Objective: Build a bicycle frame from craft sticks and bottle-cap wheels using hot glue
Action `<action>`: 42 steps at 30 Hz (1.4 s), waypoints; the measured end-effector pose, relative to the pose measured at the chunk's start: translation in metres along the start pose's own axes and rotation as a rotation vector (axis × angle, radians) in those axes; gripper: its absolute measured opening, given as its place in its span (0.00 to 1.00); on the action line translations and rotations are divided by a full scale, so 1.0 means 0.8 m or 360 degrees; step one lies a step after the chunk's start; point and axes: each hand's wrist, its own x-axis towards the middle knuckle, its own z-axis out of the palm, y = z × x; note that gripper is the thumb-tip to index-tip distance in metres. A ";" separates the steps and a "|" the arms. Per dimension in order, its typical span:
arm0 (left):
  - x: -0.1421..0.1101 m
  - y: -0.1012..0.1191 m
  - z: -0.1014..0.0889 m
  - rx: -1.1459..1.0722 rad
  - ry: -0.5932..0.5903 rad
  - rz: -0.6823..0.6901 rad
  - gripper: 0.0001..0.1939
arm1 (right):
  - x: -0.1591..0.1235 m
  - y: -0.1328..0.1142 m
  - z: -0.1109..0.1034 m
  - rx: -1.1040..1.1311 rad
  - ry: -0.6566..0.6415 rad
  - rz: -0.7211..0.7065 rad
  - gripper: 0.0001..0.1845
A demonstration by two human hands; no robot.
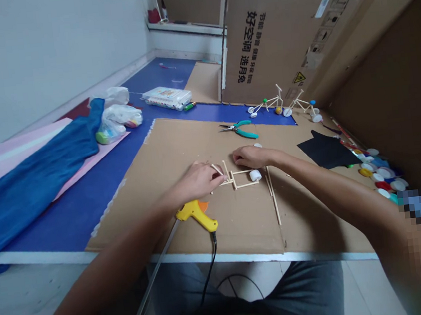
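Observation:
My left hand (pixel 199 180) pinches one end of a small frame of thin wooden sticks (pixel 246 186), which rests on the cardboard sheet. A white bottle cap wheel (pixel 255 175) sits at the frame's right end. My right hand (pixel 248 157) lies just beyond the frame, its fingers curled down toward the cardboard; whatever they hold is hidden. Another white cap (pixel 258 145) peeks out behind that hand. A yellow glue gun (pixel 197 216) lies on its side below my left wrist. Loose sticks (pixel 276 203) lie to the right of the frame.
Teal-handled pliers (pixel 243 128) lie beyond my hands. Stick models with cap wheels (pixel 282 104) stand at the back right. Black paper (pixel 328 150) and several coloured caps (pixel 381 174) are at the right. Plastic bags (pixel 118 117) and a blue cloth (pixel 54 176) occupy the left.

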 end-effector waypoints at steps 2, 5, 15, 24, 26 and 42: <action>0.000 0.001 -0.001 0.0010 -0.0008 -0.0005 0.17 | 0.001 0.001 0.004 0.0025 0.0112 0.0065 0.08; -0.001 0.002 -0.003 0.0022 -0.0003 -0.0022 0.18 | 0.003 0.004 0.008 0.0046 0.0294 0.0178 0.08; -0.001 -0.007 0.006 0.0048 0.0006 0.0016 0.20 | 0.021 -0.010 -0.008 0.0199 0.0326 0.0087 0.09; -0.001 -0.002 0.002 -0.0014 -0.0026 0.0003 0.18 | 0.033 -0.024 -0.008 -0.0095 0.0105 -0.0064 0.11; -0.001 -0.002 0.002 -0.0016 -0.0010 0.0000 0.18 | 0.034 -0.028 -0.008 -0.0104 0.0185 -0.0074 0.12; 0.000 -0.005 0.005 0.0081 -0.0017 -0.0019 0.21 | 0.051 -0.052 -0.018 -0.0462 -0.0107 -0.0085 0.13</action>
